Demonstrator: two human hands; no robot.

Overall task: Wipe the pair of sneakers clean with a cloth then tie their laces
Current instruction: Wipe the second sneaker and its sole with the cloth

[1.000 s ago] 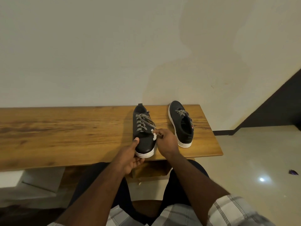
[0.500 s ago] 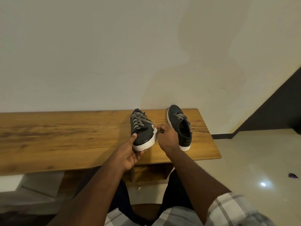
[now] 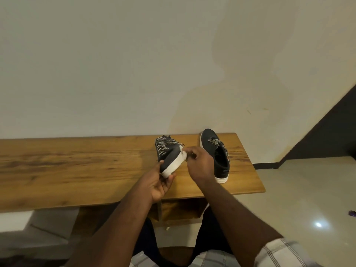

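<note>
Two black sneakers with white soles and patterned laces are on a wooden bench (image 3: 77,166). My left hand (image 3: 159,185) grips the toe of the left sneaker (image 3: 168,154) and holds it tipped onto its side, sole edge facing right. My right hand (image 3: 200,164) pinches a small white cloth (image 3: 184,154) against that sneaker's white sole rim. The right sneaker (image 3: 217,155) stands flat on the bench just beyond my right hand, its laces loose.
The bench runs along a plain wall and ends at the right near the sneakers. A pale tiled floor (image 3: 308,199) lies to the right, with a small purple scrap (image 3: 352,213) on it. My knees are under the bench's front edge.
My left hand has lifted and rolled the left sneaker from flat onto its side. My right hand followed with the cloth, staying on the sole edge. The camera view tilted slightly.
</note>
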